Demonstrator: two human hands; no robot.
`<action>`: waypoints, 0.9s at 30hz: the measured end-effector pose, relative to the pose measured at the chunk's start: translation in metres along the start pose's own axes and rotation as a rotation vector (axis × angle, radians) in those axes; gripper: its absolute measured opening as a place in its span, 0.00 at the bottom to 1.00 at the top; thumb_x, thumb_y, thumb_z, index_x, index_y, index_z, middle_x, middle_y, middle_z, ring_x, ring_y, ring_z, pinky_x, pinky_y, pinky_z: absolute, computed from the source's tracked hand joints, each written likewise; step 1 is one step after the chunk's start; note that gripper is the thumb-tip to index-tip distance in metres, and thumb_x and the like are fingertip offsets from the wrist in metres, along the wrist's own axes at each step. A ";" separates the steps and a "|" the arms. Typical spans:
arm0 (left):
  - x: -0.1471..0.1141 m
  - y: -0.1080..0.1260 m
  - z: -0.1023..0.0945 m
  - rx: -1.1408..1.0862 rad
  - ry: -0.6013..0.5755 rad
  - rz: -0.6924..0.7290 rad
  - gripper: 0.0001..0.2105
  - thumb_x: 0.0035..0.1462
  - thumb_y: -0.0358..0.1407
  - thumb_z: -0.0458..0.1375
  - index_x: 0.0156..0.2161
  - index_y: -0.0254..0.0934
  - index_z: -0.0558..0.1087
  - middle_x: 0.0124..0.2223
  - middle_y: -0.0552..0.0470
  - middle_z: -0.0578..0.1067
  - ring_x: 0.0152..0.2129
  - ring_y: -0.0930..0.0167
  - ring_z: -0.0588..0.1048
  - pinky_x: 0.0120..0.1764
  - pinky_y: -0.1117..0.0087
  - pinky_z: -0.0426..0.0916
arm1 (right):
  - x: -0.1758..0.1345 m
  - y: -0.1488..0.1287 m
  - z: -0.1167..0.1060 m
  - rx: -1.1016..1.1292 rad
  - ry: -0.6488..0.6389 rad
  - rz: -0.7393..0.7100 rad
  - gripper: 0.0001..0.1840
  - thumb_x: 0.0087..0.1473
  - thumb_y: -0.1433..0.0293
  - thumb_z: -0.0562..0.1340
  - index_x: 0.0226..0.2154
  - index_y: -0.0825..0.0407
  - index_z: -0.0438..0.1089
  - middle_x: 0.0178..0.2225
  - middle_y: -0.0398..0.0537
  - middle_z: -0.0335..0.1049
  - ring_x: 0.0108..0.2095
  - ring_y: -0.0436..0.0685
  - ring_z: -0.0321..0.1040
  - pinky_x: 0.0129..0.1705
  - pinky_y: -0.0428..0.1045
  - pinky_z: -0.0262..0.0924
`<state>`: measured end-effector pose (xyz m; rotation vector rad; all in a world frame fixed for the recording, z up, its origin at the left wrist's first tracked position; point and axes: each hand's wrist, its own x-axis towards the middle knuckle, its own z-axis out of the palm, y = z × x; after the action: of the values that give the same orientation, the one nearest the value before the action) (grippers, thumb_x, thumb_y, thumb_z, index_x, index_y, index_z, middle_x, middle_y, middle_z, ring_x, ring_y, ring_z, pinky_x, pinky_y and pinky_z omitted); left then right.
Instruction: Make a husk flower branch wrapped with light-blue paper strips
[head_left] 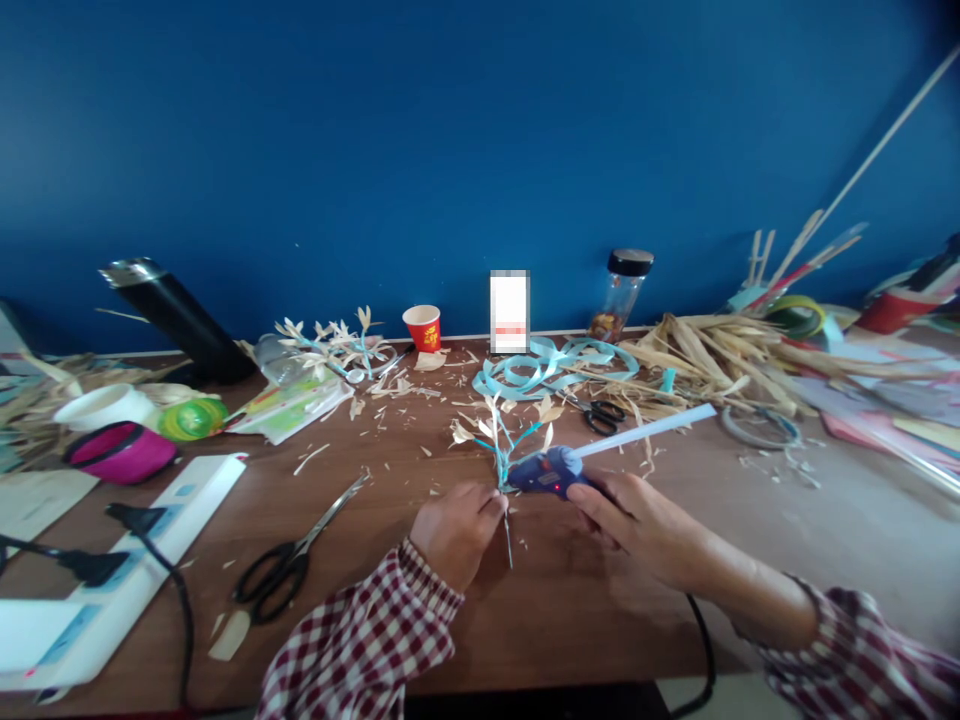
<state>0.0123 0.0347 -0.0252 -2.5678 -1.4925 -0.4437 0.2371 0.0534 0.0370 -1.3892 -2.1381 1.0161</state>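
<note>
Here, held a dark blue glue gun (541, 472) in the right hand (634, 515), with fingers wrapped around the handle, a red light (557, 488) glowing on its side and a long whitish glue stick (645, 433) jutting from the back. Aimed the nozzle leftward at the blue-wrapped stem of a small leafy branch (502, 460); could not tell touching from just beside. Pinched that branch near its base in the left hand (459, 530), with thumb and fingers closed and a thin wire (509, 540) poking out below. Had the branch at centre, over the near part of the brown table (570, 640), with pale leaves and blue twigs fanned out at the far end. Wore checked sleeves (360, 630) on both arms.

Saw large black-handled scissors (300, 545) lying left of the left hand, between that hand and a white power strip (208, 495). Found a similar leafy cluster (337, 345) farther back at left, near a red paper cup (425, 332). Spotted loose light blue ribbon (551, 368) beyond the branch, with smaller scissors (602, 418) just in front and a heap of dry husks (697, 355) to the right. Noticed a black-lidded clear bottle (616, 300) near the blue wall (375, 150), plus pale scraps scattered around.
</note>
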 end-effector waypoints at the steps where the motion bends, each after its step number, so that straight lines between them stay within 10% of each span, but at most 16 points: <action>1: 0.000 0.000 0.000 0.000 0.000 0.002 0.07 0.60 0.30 0.51 0.40 0.39 0.71 0.37 0.52 0.75 0.33 0.70 0.73 0.31 0.72 0.66 | 0.000 0.000 0.000 0.000 0.007 -0.002 0.15 0.59 0.60 0.51 0.27 0.51 0.65 0.19 0.41 0.67 0.21 0.50 0.63 0.26 0.46 0.54; 27: -0.001 -0.001 0.001 -0.022 0.029 0.019 0.07 0.60 0.31 0.51 0.39 0.38 0.72 0.36 0.51 0.76 0.33 0.70 0.73 0.31 0.73 0.67 | 0.000 0.003 -0.007 -0.011 -0.051 0.020 0.18 0.60 0.58 0.49 0.26 0.52 0.62 0.19 0.41 0.63 0.20 0.49 0.59 0.23 0.45 0.52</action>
<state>0.0111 0.0350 -0.0268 -2.5787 -1.4611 -0.4957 0.2433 0.0570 0.0393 -1.4062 -2.1734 1.0597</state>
